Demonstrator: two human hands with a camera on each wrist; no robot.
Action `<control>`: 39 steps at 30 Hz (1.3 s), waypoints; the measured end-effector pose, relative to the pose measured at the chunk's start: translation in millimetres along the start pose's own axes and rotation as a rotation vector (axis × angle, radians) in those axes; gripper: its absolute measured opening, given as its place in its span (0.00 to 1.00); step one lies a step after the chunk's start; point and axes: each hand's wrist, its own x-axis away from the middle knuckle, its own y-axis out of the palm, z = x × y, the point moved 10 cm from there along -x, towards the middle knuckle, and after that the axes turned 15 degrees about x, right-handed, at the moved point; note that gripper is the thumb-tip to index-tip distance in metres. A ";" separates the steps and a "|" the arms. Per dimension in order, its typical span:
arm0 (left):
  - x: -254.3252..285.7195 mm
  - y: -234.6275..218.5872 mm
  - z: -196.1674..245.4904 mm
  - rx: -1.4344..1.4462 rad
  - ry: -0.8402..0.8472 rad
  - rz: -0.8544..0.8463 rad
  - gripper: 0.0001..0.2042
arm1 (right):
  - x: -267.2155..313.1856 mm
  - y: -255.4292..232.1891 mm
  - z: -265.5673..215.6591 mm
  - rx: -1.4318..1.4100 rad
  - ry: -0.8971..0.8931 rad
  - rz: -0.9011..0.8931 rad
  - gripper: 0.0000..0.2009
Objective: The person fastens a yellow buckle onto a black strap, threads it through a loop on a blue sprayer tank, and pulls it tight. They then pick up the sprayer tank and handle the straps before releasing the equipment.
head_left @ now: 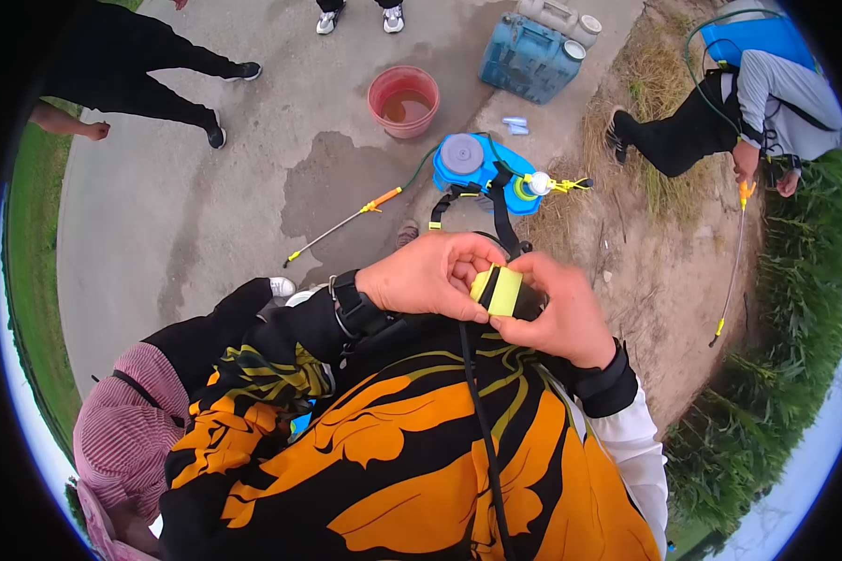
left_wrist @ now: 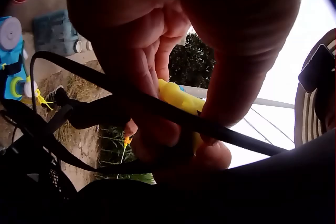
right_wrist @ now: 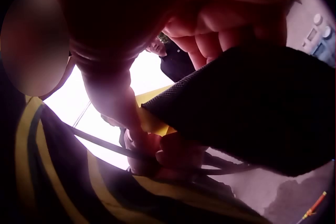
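Note:
Close in front of the chest, both hands hold one small yellow plastic buckle (head_left: 505, 292) with a black strap (right_wrist: 252, 106) on it. My left hand (head_left: 421, 278) pinches its left side between thumb and fingers. From the other side my right hand (head_left: 575, 307) grips it, thumb at the lower edge and index finger on top. In the left wrist view the yellow buckle (left_wrist: 178, 97) shows between fingers and thumb, partly hidden by a dark strap. A thin black cord (head_left: 482, 411) runs down over the orange-and-black patterned top.
A blue backpack sprayer (head_left: 482, 175) stands on the ground ahead, its spray wand (head_left: 332, 232) lying to the left. Beyond are a red bucket (head_left: 410, 129) holding liquid and a blue jerrycan (head_left: 524, 61). People stand around; one at right (head_left: 786, 93) holds another wand.

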 end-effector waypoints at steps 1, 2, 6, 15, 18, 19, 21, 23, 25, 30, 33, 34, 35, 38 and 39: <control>2.0 -2.0 -0.1 0.023 0.006 0.011 0.27 | -0.8 0.3 -1.0 0.012 0.003 0.017 0.20; 2.4 -9.1 -5.2 0.051 0.023 0.026 0.27 | -4.0 9.9 9.5 -0.040 0.046 0.000 0.21; -6.4 -24.1 -4.7 0.068 0.088 0.050 0.26 | -13.4 16.8 29.6 -0.047 0.021 0.022 0.21; -9.3 -10.1 16.6 -0.170 0.032 0.039 0.26 | -12.6 1.2 20.3 -0.118 0.023 -0.035 0.22; -9.3 -6.5 19.0 -0.267 0.085 0.069 0.26 | -10.2 -4.8 15.0 0.019 -0.003 0.016 0.22; -7.7 -1.5 25.8 -0.367 0.117 0.066 0.26 | -9.0 -6.2 14.9 0.011 -0.009 0.035 0.22; -6.2 4.3 30.5 -0.403 0.122 0.060 0.26 | -3.9 -5.7 17.7 -0.011 -0.017 0.066 0.23; -11.2 2.6 34.0 -0.276 0.078 0.050 0.25 | -4.9 -10.0 22.7 -0.074 -0.013 0.085 0.23; -11.0 0.7 40.5 -0.171 0.141 0.018 0.21 | -5.6 -16.0 25.5 -0.112 -0.036 0.111 0.23; -0.8 6.8 31.4 -0.089 0.151 0.012 0.17 | 10.7 -10.2 25.9 -0.227 -0.040 0.088 0.24; -1.6 16.3 42.7 -0.167 0.262 0.001 0.14 | 10.2 -2.6 41.1 -0.445 0.016 0.075 0.23; -0.2 21.1 46.9 -0.206 0.315 -0.001 0.13 | 10.8 3.1 43.7 -0.511 0.045 0.016 0.22; 1.6 25.0 54.1 -0.347 0.388 0.012 0.13 | 10.7 8.2 47.0 -0.578 0.075 -0.044 0.21; 2.9 33.7 72.0 -0.705 0.586 0.075 0.10 | 6.9 16.4 54.7 -0.662 0.089 -0.155 0.18; 3.2 35.3 75.1 -0.766 0.624 0.083 0.10 | 5.3 17.5 55.8 -0.670 0.081 -0.178 0.17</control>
